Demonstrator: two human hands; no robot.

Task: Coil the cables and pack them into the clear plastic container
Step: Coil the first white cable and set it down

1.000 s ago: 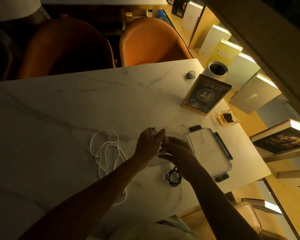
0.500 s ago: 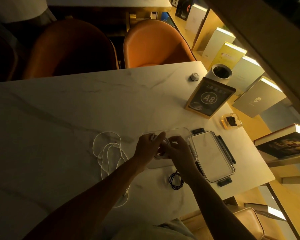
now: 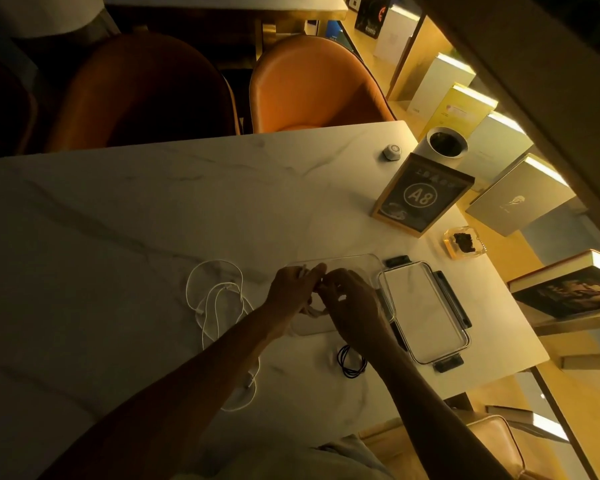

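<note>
1. My left hand [image 3: 293, 289] and right hand [image 3: 352, 303] meet at frame centre over the clear plastic container [image 3: 347, 268], fingers curled around a pale cable [image 3: 314, 310].
2. The container's lid [image 3: 426, 310] lies just right of it.
3. A loose white cable [image 3: 219, 306] sprawls left of my hands.
4. A small coiled black cable [image 3: 351, 361] sits below my right hand on the marble table [image 3: 118, 237].

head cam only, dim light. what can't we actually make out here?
- Coiled white cable: mostly hidden between left hand and right hand; each grip's contact unclear.
- Clear container: near half covered by both hands; contents unreadable.
- Loose white cable: near end passes under the left forearm.
- Black cable: partly behind the right wrist; connectors too small.
- A8 sign: small print blurred.
</note>
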